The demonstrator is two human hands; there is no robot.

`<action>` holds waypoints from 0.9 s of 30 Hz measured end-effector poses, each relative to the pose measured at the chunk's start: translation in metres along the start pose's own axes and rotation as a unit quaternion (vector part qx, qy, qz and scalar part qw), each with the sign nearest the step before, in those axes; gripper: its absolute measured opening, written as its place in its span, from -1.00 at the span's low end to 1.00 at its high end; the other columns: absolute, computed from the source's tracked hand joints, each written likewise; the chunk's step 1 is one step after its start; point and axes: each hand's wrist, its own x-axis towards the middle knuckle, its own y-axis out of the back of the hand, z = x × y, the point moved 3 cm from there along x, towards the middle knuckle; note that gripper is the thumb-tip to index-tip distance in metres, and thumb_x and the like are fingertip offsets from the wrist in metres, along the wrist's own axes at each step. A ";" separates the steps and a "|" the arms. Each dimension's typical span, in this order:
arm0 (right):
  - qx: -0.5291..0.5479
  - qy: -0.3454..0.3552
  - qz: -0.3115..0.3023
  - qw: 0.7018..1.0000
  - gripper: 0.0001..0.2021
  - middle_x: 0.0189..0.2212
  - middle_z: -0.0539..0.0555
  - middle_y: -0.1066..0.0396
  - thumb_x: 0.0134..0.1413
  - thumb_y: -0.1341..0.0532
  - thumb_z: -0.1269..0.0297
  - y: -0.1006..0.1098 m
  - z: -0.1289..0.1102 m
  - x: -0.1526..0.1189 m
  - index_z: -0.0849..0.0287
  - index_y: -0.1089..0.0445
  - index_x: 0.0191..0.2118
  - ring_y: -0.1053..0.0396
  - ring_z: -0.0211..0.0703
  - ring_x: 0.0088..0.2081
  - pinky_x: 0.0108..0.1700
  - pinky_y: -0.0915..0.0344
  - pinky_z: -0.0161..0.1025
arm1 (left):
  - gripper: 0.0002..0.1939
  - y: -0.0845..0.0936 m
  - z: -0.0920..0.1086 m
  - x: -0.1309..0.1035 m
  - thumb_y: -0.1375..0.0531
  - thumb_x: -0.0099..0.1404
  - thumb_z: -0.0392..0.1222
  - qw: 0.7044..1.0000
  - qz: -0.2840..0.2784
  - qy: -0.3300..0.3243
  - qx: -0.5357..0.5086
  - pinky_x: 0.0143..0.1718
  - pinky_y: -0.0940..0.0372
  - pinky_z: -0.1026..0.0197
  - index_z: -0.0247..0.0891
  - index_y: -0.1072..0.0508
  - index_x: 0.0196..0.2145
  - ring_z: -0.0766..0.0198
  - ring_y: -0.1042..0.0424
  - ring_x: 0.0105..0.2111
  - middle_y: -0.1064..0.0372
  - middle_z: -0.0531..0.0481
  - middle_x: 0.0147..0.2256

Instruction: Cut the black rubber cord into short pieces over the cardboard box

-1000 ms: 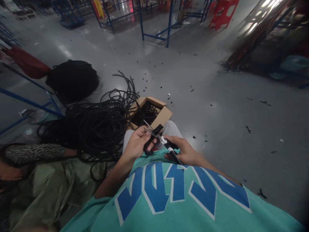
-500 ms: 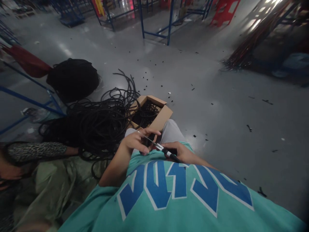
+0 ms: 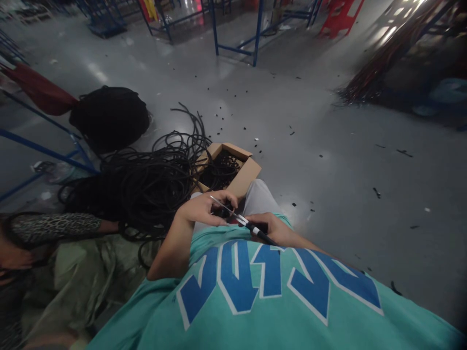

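My left hand (image 3: 199, 210) is in front of my lap, its thumb and fingers curled around a small black piece (image 3: 223, 211), mostly hidden by the fingers. A black-handled tool (image 3: 257, 232) with white bands and a long thin metal tip slants up to the left. Its tip passes close by the fingers of my left hand. My right hand (image 3: 275, 228) is closed around the handle. Just beyond my knees a cardboard box (image 3: 246, 179) holds many small black pieces. Long black cables (image 3: 146, 187) lie heaped to the left of the box and trail over its edge.
A big round black bundle (image 3: 109, 116) stands behind the cable heap. Another person's arm in a leopard-print sleeve (image 3: 54, 226) reaches in from the left. Blue metal frames (image 3: 237, 51) and a red stool (image 3: 339, 19) stand farther off. Small black scraps dot the grey floor (image 3: 328, 184).
My left hand has shifted slightly to the left, and its fingers have curled in more. More of the tool's metal tip shows. My right hand is nearly still.
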 end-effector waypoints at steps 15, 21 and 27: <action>0.022 -0.022 0.009 0.999 -0.65 -0.53 -0.02 -0.30 -0.17 -0.27 0.23 0.003 -0.001 -0.002 0.26 -0.43 -0.19 -0.26 -0.24 -0.44 -0.40 -0.18 -0.34 | -0.57 -0.029 -0.024 -0.001 -0.24 0.04 -0.02 0.928 0.096 -0.022 -0.358 -0.69 -0.08 0.39 -0.31 -0.33 -0.18 0.42 -0.29 -0.66 -0.31 -0.04 -0.40; 0.028 -0.011 -0.014 0.999 -0.64 -0.56 -0.05 -0.19 -0.18 -0.25 0.27 0.006 -0.002 -0.004 0.26 -0.40 -0.17 -0.14 -0.30 -0.48 -0.48 -0.08 -0.38 | -0.56 -0.032 -0.020 0.000 -0.28 0.01 -0.11 0.925 0.083 -0.007 -0.372 -0.67 -0.12 0.40 -0.25 -0.32 -0.14 0.43 -0.33 -0.65 -0.30 0.00 -0.38; 0.034 -0.006 -0.055 0.998 -0.58 -0.51 -0.05 -0.18 -0.16 -0.26 0.23 0.012 0.002 -0.002 0.25 -0.35 -0.10 -0.11 -0.32 -0.48 -0.46 -0.06 -0.37 | -0.52 -0.024 -0.012 0.001 -0.30 0.01 -0.10 0.948 0.042 0.046 -0.313 -0.68 -0.12 0.42 -0.28 -0.30 -0.13 0.44 -0.31 -0.67 -0.30 0.07 -0.51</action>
